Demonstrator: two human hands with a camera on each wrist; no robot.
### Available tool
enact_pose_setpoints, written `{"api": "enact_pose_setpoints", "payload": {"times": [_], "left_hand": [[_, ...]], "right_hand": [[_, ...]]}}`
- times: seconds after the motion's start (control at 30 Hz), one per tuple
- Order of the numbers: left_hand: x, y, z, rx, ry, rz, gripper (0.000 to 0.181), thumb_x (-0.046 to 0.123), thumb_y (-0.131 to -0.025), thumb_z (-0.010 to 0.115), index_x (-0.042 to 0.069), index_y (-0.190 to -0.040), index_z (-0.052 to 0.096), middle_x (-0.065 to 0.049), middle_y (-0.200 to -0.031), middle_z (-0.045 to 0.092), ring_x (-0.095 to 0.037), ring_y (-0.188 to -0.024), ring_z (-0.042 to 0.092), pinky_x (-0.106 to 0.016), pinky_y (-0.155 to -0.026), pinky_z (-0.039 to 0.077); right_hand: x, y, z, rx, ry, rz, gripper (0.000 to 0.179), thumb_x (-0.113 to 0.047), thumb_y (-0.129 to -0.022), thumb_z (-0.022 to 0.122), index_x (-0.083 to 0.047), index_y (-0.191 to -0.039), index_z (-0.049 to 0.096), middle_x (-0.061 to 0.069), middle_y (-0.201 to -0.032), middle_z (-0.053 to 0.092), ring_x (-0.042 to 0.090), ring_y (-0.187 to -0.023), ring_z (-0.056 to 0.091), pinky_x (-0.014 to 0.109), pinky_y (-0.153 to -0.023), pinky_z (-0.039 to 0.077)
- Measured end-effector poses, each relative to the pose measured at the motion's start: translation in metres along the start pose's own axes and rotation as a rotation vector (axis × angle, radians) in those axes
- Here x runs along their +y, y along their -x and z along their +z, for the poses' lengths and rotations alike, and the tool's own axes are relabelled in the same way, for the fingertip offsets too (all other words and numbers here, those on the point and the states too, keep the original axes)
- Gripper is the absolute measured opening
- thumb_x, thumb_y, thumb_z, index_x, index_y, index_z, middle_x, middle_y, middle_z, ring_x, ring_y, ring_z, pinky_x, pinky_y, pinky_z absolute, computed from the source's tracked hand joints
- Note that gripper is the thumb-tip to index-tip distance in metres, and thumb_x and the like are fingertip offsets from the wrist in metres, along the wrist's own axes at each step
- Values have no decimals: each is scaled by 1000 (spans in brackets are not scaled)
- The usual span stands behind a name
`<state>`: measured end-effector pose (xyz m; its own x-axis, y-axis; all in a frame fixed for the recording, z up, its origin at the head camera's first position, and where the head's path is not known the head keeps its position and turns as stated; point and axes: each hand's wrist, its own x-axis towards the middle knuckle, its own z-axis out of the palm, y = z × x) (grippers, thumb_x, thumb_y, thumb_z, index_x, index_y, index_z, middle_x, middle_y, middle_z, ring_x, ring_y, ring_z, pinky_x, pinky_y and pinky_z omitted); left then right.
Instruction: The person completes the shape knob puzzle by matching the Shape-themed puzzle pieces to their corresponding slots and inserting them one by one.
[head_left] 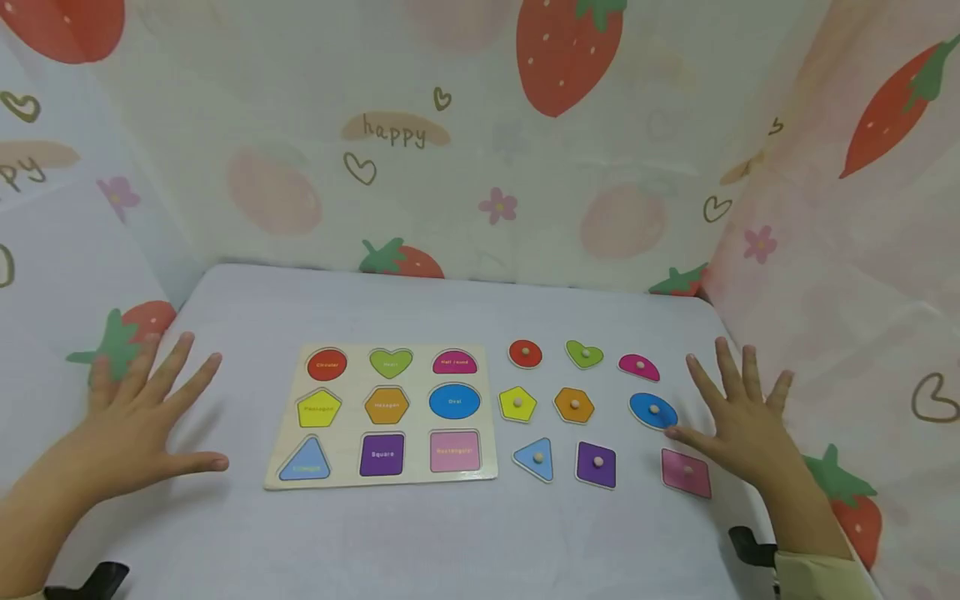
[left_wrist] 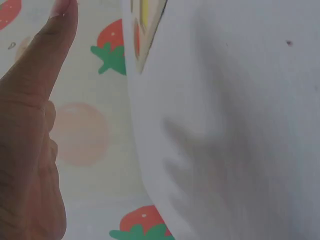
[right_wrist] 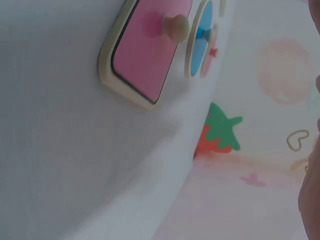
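My left hand (head_left: 146, 412) is held with fingers spread at the left of the table, left of a cream shape board (head_left: 281, 481) with printed coloured shapes and labels. My right hand (head_left: 742, 417) hovers with fingers spread at the right; its thumb overlaps the edge of the blue oval piece (head_left: 652, 410) in the head view. Just below that thumb lies a pink rectangle piece (head_left: 686, 472), its round wooden knob showing in the right wrist view. Also nearby is a magenta half-round piece (head_left: 639, 367). Both hands hold nothing.
Between board and right hand lie knobbed pieces: red circle (head_left: 525, 353), green heart (head_left: 583, 354), yellow pentagon (head_left: 517, 404), orange hexagon (head_left: 573, 406), blue triangle (head_left: 534, 459) and purple square (head_left: 596, 464). A strawberry-patterned curtain (head_left: 450, 183) surrounds the white table (head_left: 450, 542).
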<state>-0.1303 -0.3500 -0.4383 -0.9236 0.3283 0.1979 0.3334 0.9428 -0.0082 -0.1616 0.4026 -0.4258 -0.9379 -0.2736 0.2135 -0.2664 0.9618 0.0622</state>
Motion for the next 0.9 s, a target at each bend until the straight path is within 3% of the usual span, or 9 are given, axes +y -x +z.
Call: {"api": "enact_pose_setpoints", "payload": {"times": [0.2,0.6,0.9], "left_hand": [[8,-6,6,-32,82,12,137,78,-68,78,25,-166,-1,-11,-172,-15,-37,-153,-29,-69,-108,-31],[33,-18,13,-93,233,-39,141,77,-65,80,20,-166,-1,-20,-171,-6,-44,-154,-24,-71,-110,-27],[41,-19,21,-114,394,-32,138,69,-69,83,20,-166,-2,-17,-172,-7,-44,-155,-19,-73,-114,-21]], "right_hand": [[-10,-7,6,14,-60,-7,111,-72,-83,66,-29,-166,4,10,-172,-16,39,-155,-24,77,-108,-26],[-28,-21,12,58,-153,-23,106,-63,-85,71,-29,-166,12,9,-174,-6,39,-158,-14,74,-113,-23],[-39,-29,12,67,-210,-41,103,-58,-86,73,-27,-166,15,10,-174,0,38,-159,-12,75,-114,-19]]}}
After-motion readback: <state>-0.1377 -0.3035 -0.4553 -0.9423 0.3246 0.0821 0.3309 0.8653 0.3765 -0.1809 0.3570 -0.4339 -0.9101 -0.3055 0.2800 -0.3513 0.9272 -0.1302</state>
